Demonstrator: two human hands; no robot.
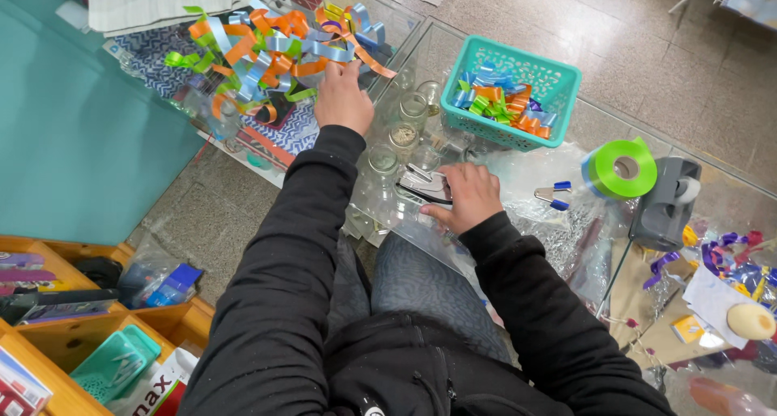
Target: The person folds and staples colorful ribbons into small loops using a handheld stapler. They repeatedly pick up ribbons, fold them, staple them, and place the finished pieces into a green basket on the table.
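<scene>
Head camera looks down on your left hand (343,99), which is reaching forward and closing its fingers on the heap of curled ribbon bows (271,52). Your right hand (468,196) grips a stapler (425,186), whose long axis runs left and slightly away from you. Beyond that hand stands a teal basket (558,80) of bows near the glass table edge (696,153). To its right are a green tape roll (622,169) and a grey dispenser (665,204).

Heap of curled glossy ribbon bows (275,52) in orange, light blue and green: loose, tangled, lying on the glass tabletop at upper left, over a blue patterned cloth. Silver-and-black metal stapler (425,186): lying flat near the table's front edge, among clear glass jars.
</scene>
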